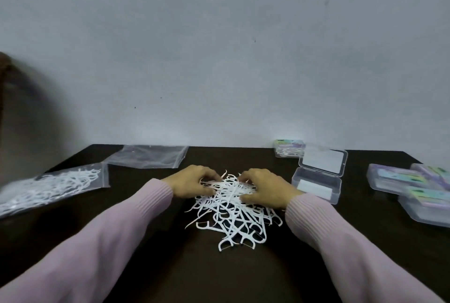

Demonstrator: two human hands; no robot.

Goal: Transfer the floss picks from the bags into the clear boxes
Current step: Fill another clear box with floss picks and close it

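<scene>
A loose heap of white floss picks (231, 217) lies on the dark table in front of me. My left hand (192, 183) and my right hand (265, 188) sit on the far side of the heap, fingers curled into the picks and gathering some between them. An open clear box (316, 185) stands just right of my right hand, its lid (322, 160) tipped back. A bag still holding floss picks (56, 185) lies at the left. An empty clear bag (148, 156) lies behind it, near the wall.
Several closed clear boxes with coloured labels (411, 181) are stacked at the right edge of the table (146, 266). Another filled box (289, 149) stands against the grey wall. A dark blurred shape is at the far left.
</scene>
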